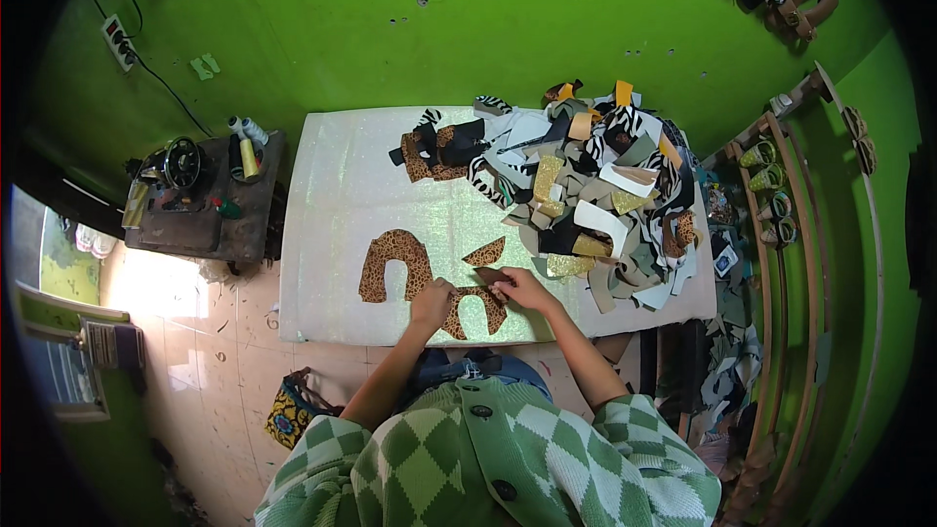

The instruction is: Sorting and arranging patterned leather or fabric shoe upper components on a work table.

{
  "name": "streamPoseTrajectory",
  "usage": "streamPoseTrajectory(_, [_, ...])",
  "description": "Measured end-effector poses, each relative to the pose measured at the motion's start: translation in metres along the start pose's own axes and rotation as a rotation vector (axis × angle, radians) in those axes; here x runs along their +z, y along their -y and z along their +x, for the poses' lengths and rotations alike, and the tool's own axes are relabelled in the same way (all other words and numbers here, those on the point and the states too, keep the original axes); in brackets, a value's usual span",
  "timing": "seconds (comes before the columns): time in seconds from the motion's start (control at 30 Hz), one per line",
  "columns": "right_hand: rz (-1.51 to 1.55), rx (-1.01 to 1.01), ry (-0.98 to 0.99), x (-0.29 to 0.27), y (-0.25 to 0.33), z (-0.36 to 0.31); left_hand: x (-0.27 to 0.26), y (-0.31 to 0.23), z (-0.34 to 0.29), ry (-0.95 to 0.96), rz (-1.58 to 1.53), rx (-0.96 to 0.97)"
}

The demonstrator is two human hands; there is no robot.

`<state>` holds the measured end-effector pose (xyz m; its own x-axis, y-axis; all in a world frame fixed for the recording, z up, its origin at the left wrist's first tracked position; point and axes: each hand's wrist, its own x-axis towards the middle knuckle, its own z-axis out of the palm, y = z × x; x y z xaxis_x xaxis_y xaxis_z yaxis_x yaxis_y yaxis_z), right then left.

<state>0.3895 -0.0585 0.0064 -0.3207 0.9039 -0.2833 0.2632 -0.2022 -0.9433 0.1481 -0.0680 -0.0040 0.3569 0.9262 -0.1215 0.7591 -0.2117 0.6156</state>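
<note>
Near the white table's (327, 185) front edge is a spotted arch (453, 323); my left hand (430, 304) holds its left side, my right hand (523, 290) a brown thing (489, 275) I can't name. The arch looks light and bendy; I'd hold both legs gently.

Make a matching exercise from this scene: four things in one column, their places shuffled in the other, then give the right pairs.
Things
1. Larger leopard-print arch
2. Sewing machine
3. Smaller leopard-print arch
4. Scrap pile

Places
A. Between the left hand and the right hand
B. Heaped on the right part of the white table
C. Flat, mostly to the left of the left hand
D. On the small dark table

Right pairs: 1-C, 2-D, 3-A, 4-B
</note>
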Motion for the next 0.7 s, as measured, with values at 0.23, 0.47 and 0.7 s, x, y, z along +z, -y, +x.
streamPoseTrajectory(0.23, [-0.259,0.039,0.032,0.022,-0.024,0.024,0.004,0.010,0.004,0.008,-0.087,-0.021])
streamPoseTrajectory(0.47, [-0.405,-0.018,0.033,0.004,-0.022,0.026,-0.007,0.008,0.004,-0.019,-0.037,-0.012])
streamPoseTrajectory(0.7, [-0.190,0.175,0.207,0.010,0.033,0.034,-0.036,-0.023,0.026,0.062,-0.523,-0.077])
